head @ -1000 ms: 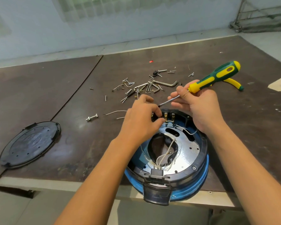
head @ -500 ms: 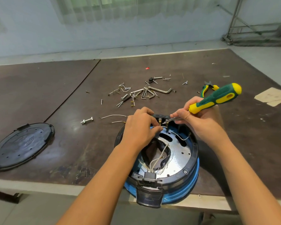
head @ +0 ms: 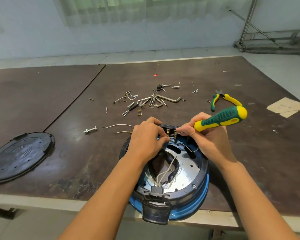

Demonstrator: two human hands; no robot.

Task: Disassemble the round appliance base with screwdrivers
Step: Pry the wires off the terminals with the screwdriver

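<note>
We see the round blue appliance base (head: 202, 181) overhanging the brown table (head: 76, 161) at its near edge. Our left hand (head: 145, 141) pinches a thin white wire (head: 171, 137). Our right hand (head: 210, 141) grips the green-yellow screwdriver (head: 222, 118), lower than a second ago.

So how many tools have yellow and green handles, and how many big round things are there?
Yellow-and-green tools: 2, the screwdriver and the pliers
Big round things: 2, the appliance base and the black cover
Total: 4
</note>
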